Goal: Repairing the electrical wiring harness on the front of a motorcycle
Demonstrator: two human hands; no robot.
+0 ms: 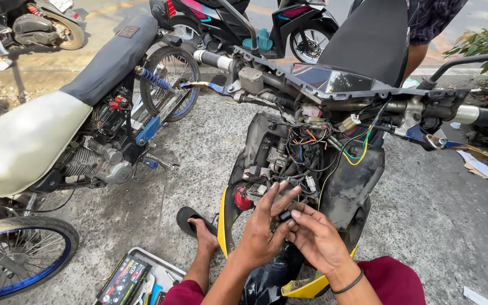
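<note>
A scooter with its front panels off stands before me, its tangle of coloured wires (317,149) exposed below the handlebar (334,85). My left hand (262,229) and my right hand (314,237) meet just under the wiring, pinching a small black connector (284,214) between their fingertips. The left fingers are spread upward; the right wrist wears a black band. A red horn (243,199) shows to the left of my hands, against the yellow body trim (222,226).
A white-tanked motorcycle (29,141) with blue-rimmed wheels is parked at left. An open tool tray (136,277) lies by my sandalled foot (199,229). More scooters and a standing person are behind; paper scraps (484,166) lie at right on the concrete.
</note>
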